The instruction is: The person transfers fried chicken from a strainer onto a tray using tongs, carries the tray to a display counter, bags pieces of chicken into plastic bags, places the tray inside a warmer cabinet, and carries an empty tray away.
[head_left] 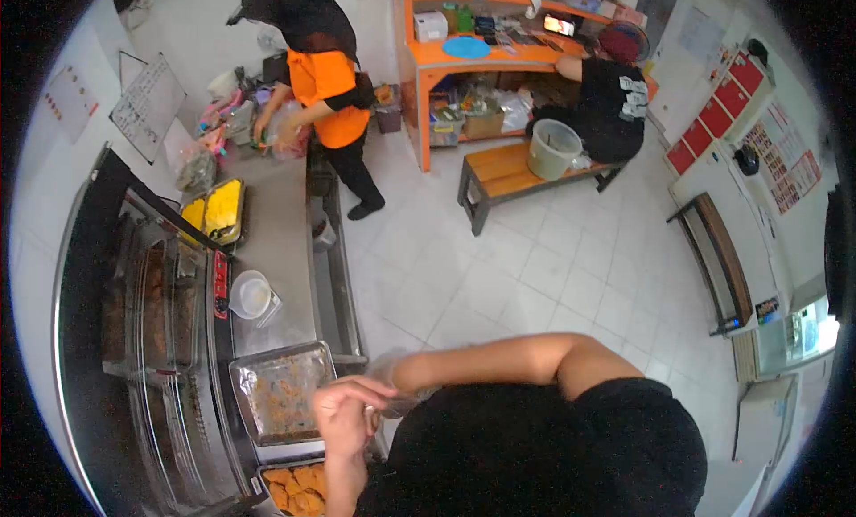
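Note:
My left hand [343,412] rises from the bottom edge with its fingers bent and pinched on thin clear plastic [406,403] at my other wrist. My right arm reaches across from the right. My right hand [382,394] meets the left one, blurred and partly covered by the plastic, its fingers mostly hidden. Just left of both hands lies a foil-lined metal tray [281,394] with brown residue. Below it, a second tray holds browned food pieces [296,490].
A glass-fronted oven [152,330] stands at the left. A white tub [251,294] and trays of yellow food [223,209] sit on the counter [283,241]. One person in orange [330,94] handles bags; another person [611,107] sits on a bench [499,171] beside a bucket [553,150].

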`<state>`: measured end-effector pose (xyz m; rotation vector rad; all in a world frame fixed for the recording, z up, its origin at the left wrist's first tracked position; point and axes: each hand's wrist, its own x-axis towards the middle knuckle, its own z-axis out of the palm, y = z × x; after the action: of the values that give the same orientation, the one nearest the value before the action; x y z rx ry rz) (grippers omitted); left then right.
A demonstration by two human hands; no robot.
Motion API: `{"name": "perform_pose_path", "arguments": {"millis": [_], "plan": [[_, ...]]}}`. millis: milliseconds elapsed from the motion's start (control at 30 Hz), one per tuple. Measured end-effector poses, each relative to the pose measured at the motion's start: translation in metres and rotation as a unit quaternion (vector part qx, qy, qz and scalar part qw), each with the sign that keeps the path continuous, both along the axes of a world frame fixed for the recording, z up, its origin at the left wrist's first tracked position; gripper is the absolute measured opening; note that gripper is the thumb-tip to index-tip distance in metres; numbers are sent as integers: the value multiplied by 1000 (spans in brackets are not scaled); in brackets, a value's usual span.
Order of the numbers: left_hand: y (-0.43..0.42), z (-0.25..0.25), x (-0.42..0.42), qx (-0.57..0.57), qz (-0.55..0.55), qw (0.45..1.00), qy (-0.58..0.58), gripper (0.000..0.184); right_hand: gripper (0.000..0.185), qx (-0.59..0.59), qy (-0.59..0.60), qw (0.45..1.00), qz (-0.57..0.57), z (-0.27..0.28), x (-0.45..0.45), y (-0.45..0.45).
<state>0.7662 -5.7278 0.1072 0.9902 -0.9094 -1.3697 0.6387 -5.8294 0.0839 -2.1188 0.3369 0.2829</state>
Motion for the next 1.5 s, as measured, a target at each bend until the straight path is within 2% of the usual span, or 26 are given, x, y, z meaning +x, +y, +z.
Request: {"name": "perform_pose_path", "arguments": {"millis": [67, 133, 233, 267, 333, 400, 433, 467, 500, 533, 567, 633, 700, 767, 867, 933, 1033, 1100, 1133, 1167, 1200, 1267, 1333, 1400, 1467, 1500], "plan": [[-4, -3, -25, 44, 31, 998, -11, 27, 30, 1, 53, 997, -50, 43, -32, 1], [-2, -4, -41, 65, 28, 997, -31, 28, 28, -32, 4, 998, -57, 35, -60, -8], [7, -5, -66, 80, 12, 994, -79, 30, 32, -173, -150, 972, -60, -47, -105, -23], [11, -7, -76, 82, 4, 992, -95, 30, 31, -258, -195, 937, -129, -47, -125, -25], [14, -16, -90, 31, -50, 987, -152, 30, 30, -409, -279, 827, -265, -47, -162, -32], [19, -24, -107, 6, -87, 979, -184, 33, 37, -446, -246, 800, -319, -63, -189, -47], [17, -34, -118, -91, -80, 974, -193, 34, 37, -327, -241, 865, -294, -107, -204, -64], [20, -44, -127, -70, -77, 981, -161, 38, 36, -204, -224, 911, -281, -154, -219, -81], [18, -47, -137, -45, -46, 978, -199, 40, 31, 48, -216, 944, -246, -184, -232, -84], [17, -49, -147, -50, -15, 969, -241, 34, 25, 284, -166, 913, -242, -212, -246, -87], [22, -53, -155, -33, 11, 967, -253, 28, 19, 470, -116, 828, -284, -191, -249, -84], [40, -62, -168, -12, 83, 902, -423, 43, 14, 306, -72, 909, -274, -178, -240, -68], [66, -71, -184, 223, 80, 911, -337, 51, 13, 306, -38, 919, -247, -189, -232, -39], [77, -85, -195, 334, 94, 899, -268, 52, 14, 255, -18, 945, -206, -192, -221, -12], [90, -126, -203, 348, 114, 902, -230, 45, 12, 291, -44, 949, -114, -197, -198, 35], [97, -142, -194, 344, 46, 915, -206, 40, 12, 217, -32, 972, -81, -205, -186, 50], [112, -182, -184, 345, 18, 889, -301, 33, 10, 143, -6, 987, -70, -211, -178, 57], [126, -208, -181, 330, 106, 906, -243, 28, 7, 256, -10, 954, -153, -215, -176, 65], [129, -199, -174, 319, 147, 912, -213, 26, 6, 310, -12, 930, -196, -216, -175, 67], [138, -189, -163, 340, 132, 907, -210, 35, 5, 320, 7, 918, -232, -220, -173, 66], [150, -208, -156, 300, 192, 880, -315, 39, 4, 329, 25, 904, -271, -224, -170, 62], [176, -266, -140, 205, 304, 780, -507, 47, 4, 343, 47, 876, -336, -230, -154, 52], [199, -266, -112, 292, 306, 788, -448, 54, 3, 357, 64, 847, -388, -239, -140, 45], [219, -273, -79, 335, 322, 794, -393, 59, 14, 352, 38, 837, -418, -285, -125, 21], [237, -288, -61, 347, 343, 806, -336, 63, 23, 260, 51, 888, -375, -338, -103, -15], [241, -289, -58, 364, 391, 800, -272, 63, 28, 33, 81, 973, -214, -372, -94, -40]]}}
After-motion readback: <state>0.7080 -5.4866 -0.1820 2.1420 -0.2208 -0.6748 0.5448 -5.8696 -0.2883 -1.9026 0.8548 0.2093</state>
